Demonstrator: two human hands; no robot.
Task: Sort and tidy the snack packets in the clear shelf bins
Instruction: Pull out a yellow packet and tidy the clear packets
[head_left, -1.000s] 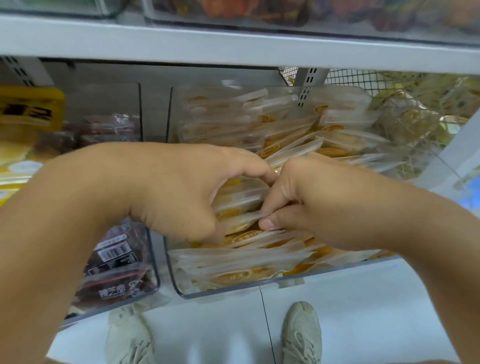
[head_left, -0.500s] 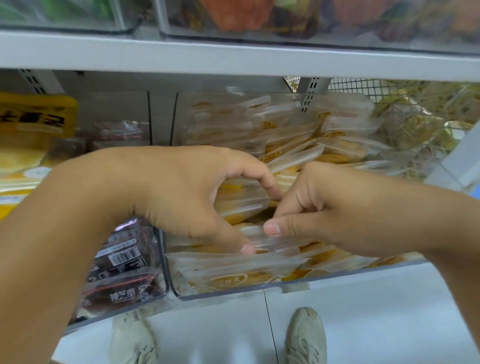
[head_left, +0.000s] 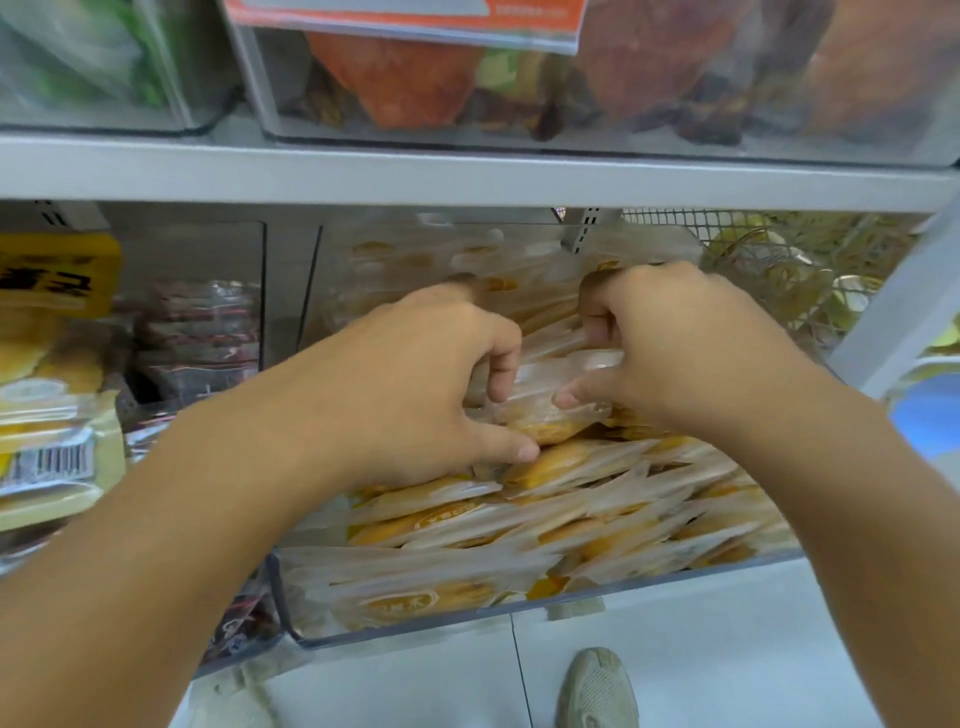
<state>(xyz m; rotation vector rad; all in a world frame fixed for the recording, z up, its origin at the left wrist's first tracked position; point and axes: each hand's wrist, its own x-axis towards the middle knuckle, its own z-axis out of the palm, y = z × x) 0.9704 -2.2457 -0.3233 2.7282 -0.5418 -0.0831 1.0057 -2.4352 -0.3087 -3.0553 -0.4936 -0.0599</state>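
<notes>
1. The step in hand, as I judge it, is gathering a loose packet at the top of the pile and setting it flat in line with the rest. To do it well, both hands should lift together and keep the packet level — the wrapping looks thin and slippery, so a light, even pinch at both ends beats a squeeze that would crush the cake inside.

2. The clear bin (head_left: 519, 631) in the middle of the lower shelf is the largest container in play. It is heaped with pale packets of yellow cakes (head_left: 571, 514), lying mostly flat but fanned at slightly different angles, and piled above its front wall.

3. The upper-shelf bin (head_left: 415, 132) holds orange and dark wrapped snacks; detail is blurred.

4. To the left of the middle bin, a narrower clear bin (head_left: 239, 644) holds dark red-trimmed packets (head_left: 200, 332), and further left sit yellow-labelled bread bags (head_left: 47, 415).

5. To the right a wire basket (head_left: 769, 244) holds yellowish packets, too blurred to name.

6. The left hand (head_left: 415, 384) has its fingers curled over the near end of the held packet (head_left: 550, 410), thumb pressed beneath — it grips.

7. The right hand (head_left: 670, 343) pinches the same packet's far end between curled fingers and thumb, at the top of the pile.
</notes>
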